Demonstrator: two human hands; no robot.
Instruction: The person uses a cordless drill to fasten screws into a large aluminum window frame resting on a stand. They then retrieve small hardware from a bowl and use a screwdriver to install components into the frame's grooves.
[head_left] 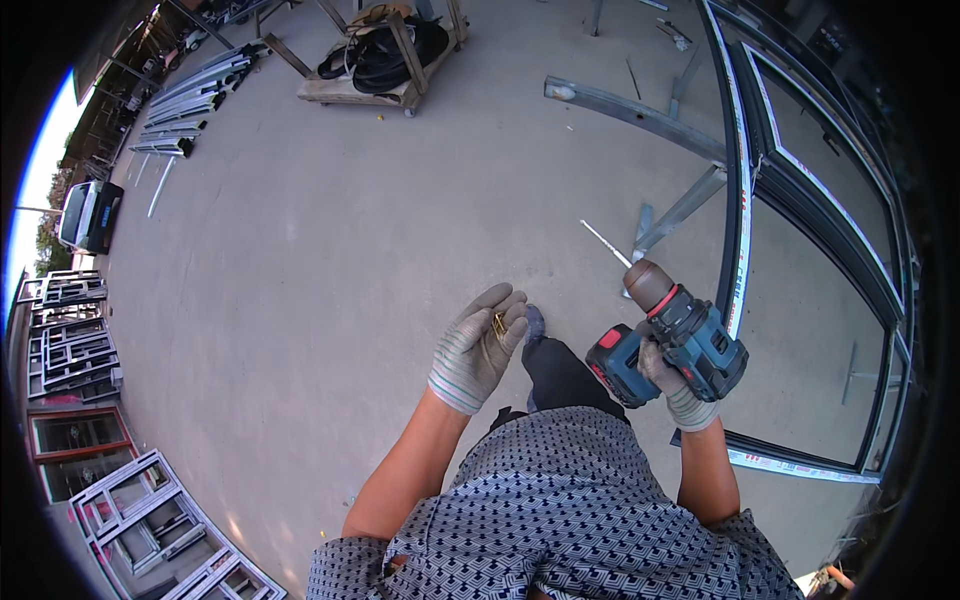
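Both my hands wear pale work gloves. My left hand [468, 355] is raised palm-up in front of me, its fingers curled around several small gold-coloured screws [499, 324]. At my right, my right hand [658, 368] is wrapped around the grip of a blue and black cordless drill [700, 335]. A long thin drill bit [606, 243] sticks out of its brown chuck and points away to the upper left. The drill hangs beside a large dark window frame [738, 215], apart from my left hand. The glove and the drill body hide part of the grip.
Metal legs [645, 118] reach out from under the window frame at the right. A wooden cart [350, 92] with black coiled hose [385, 62] stands ahead on the concrete floor. Metal profiles [190, 105] lie far left; more frames [130, 510] lie at the lower left.
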